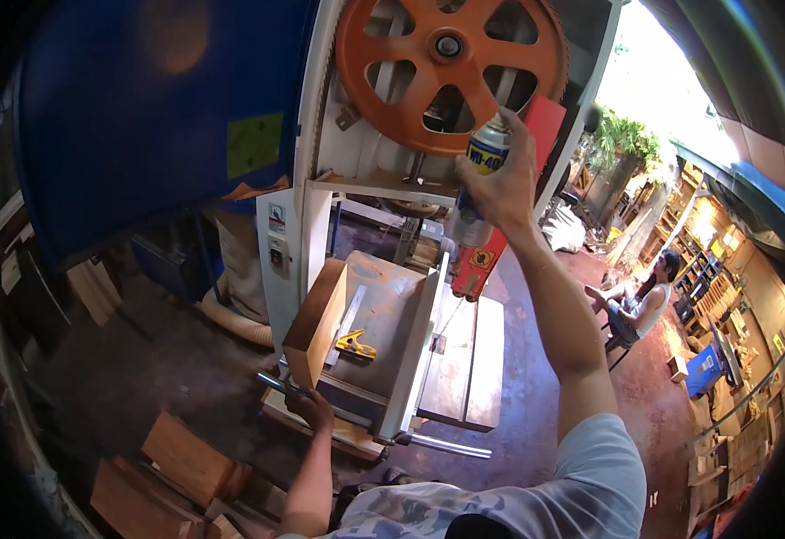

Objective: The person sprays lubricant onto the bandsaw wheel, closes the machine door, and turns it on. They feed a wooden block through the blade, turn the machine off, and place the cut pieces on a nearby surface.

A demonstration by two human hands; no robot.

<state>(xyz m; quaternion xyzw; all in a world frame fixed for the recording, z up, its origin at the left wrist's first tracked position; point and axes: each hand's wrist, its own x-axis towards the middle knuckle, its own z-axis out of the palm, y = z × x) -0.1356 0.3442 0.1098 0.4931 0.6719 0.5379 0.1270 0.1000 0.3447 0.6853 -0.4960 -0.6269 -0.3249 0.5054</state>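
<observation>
My right hand (507, 175) is wrapped round a WD-40 spray can (475, 225), raised in front of the lower right of an orange spoked wheel (451, 58) in an open bandsaw housing. A red guard (541, 135) runs down behind the can. Lower left, my left hand (314, 409) is by the near end of a wooden block (318, 323) and a metal rail (271, 382); its fingers are mostly hidden. The block stands on the saw table (392, 286), beside a metal ruler (348, 319) and a yellow tool (354, 345).
A blue door (159, 117) hangs at the left of the machine. Wooden pieces (190, 458) lie at the lower left. A person (639, 305) sits at the right, near shelves and a blue box (703, 370). A metal bar (446, 446) sticks out at the table's front.
</observation>
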